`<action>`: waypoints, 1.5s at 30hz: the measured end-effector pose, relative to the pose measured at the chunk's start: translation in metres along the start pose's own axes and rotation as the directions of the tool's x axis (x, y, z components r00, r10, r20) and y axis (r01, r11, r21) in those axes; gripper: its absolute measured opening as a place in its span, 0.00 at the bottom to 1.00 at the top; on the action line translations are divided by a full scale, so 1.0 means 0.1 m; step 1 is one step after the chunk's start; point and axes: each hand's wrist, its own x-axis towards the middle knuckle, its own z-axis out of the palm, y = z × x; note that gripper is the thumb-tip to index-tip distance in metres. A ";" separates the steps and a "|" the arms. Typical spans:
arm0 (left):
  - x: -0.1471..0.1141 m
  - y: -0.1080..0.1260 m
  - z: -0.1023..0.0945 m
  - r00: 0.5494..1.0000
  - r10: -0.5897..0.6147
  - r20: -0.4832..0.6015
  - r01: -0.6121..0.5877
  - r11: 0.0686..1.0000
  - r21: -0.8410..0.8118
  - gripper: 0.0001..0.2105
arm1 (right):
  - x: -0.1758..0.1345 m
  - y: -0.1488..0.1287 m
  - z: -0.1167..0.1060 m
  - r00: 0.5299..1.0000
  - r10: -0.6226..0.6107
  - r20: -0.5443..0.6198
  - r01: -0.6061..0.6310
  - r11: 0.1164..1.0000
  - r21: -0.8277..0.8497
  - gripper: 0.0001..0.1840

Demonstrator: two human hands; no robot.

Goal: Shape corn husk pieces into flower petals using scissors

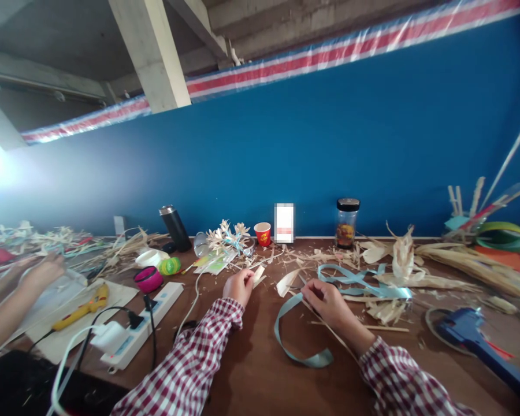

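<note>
On the brown table (251,370), the left hand (239,287) is pinching a pale husk strip (258,274), while the right hand (325,300) is gripping a light-blue ribbon (292,341) looping just beside it.

Your left hand (239,287) is raised ahead of its checked sleeve, fingers curled shut in a pinch. Your right hand (325,300) sits level beside it, slightly apart, fingers likewise closed in a pinch.
</note>
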 end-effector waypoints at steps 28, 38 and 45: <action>-0.33 0.70 0.47 0.966 -0.020 0.257 0.230 0.519 -0.824 0.12 | 0.03 -0.07 0.05 0.974 0.224 -0.017 -0.193 0.873 0.448 0.19; -0.39 0.73 0.48 0.966 -0.116 0.230 0.258 0.438 -0.861 0.14 | 0.00 -0.07 0.09 0.969 0.245 0.031 -0.234 0.869 0.436 0.17; -0.41 0.76 0.39 0.991 -0.053 0.121 0.130 0.567 -0.813 0.12 | 0.01 -0.14 0.06 0.949 0.302 0.091 -0.306 0.818 0.487 0.24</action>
